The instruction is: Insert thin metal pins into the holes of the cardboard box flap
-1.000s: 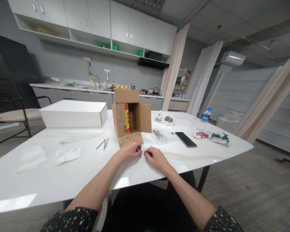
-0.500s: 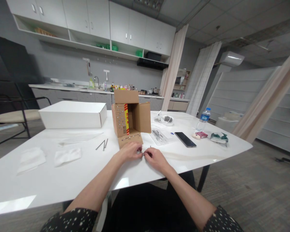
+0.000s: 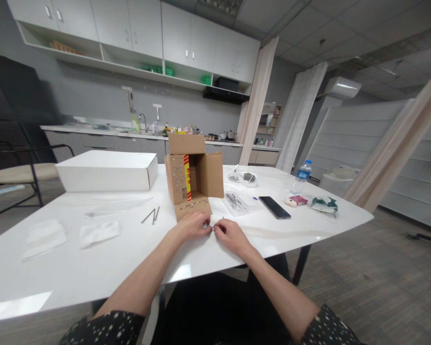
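On the white table (image 3: 75, 268) ahead of me, an open cardboard box (image 3: 193, 177) stands on its side just beyond both hands, its lower flap lying flat toward me and dotted with rows of small metal heads, with a red and yellow strip down its left wall. Left of it I see a white flat box (image 3: 107, 170), 2 folded white cloths (image 3: 69, 234) and a few thin metal pins (image 3: 151, 215) lying loose. To the right lie a clear packet of tools (image 3: 238, 201), a black phone (image 3: 274, 207), a small pink item (image 3: 297, 200) and a water bottle (image 3: 301, 177) near the far edge. Nothing sits between me and my hands. My left hand (image 3: 192, 226) is curled, fingertips pinched together at the flap's near edge. My right hand (image 3: 229, 235) is also curled, thumb and forefinger pinched, and meets the left hand at the fingertips. Between them I make out a tiny thin metal piece (image 3: 211, 228), too small for me to tell which hand grips it.
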Motion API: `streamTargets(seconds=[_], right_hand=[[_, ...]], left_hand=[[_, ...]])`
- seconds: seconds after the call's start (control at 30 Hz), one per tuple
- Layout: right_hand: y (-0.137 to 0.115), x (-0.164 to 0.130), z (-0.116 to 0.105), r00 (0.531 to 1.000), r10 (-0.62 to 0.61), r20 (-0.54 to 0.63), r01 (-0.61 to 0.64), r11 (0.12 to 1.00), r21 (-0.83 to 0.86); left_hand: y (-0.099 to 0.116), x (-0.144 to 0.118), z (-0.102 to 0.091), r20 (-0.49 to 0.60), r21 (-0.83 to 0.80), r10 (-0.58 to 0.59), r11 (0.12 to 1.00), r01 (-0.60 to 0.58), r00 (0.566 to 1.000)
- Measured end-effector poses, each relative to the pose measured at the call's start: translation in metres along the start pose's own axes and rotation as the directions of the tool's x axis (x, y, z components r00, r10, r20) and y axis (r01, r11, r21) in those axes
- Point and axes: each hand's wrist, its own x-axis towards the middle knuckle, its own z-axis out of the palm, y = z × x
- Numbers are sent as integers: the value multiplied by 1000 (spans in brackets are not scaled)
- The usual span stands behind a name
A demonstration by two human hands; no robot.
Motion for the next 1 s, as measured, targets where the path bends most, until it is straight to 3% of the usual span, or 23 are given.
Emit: streamTargets(seconds=[1.0], right_hand=[[0, 0, 0, 1000, -10, 19, 10, 1000, -11]], left_hand=[[3, 2, -2, 43, -5, -66, 998, 67, 997]])
